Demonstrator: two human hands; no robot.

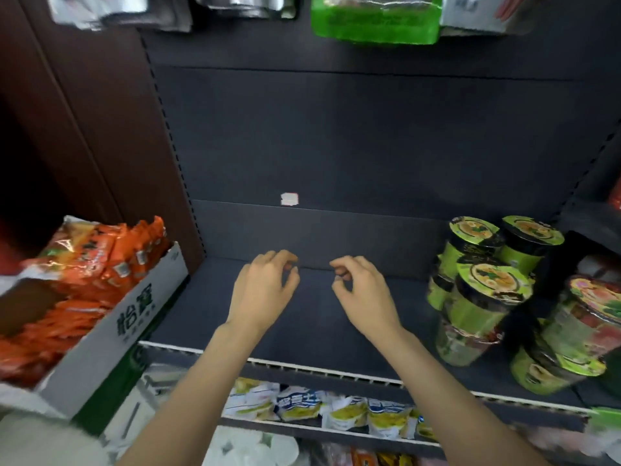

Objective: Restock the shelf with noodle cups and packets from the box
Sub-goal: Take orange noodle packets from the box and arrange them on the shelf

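A dark shelf [302, 331] lies in front of me, bare in its left and middle parts. Above that bare part hover my left hand [265, 290] and my right hand [361, 292], side by side, fingers loosely curled and holding nothing. At the shelf's right end stand several green noodle cups [484, 287], stacked in two layers. A white cardboard box [111, 334] sits at the left, beside the shelf. It is packed with orange noodle packets [100, 257].
The lower shelf holds white and yellow packets [336, 410]. Silver and green bags [374, 18] hang from hooks overhead. A brown wall panel [94, 129] borders the shelf on the left. A small white label [289, 198] is stuck on the shelf's back panel.
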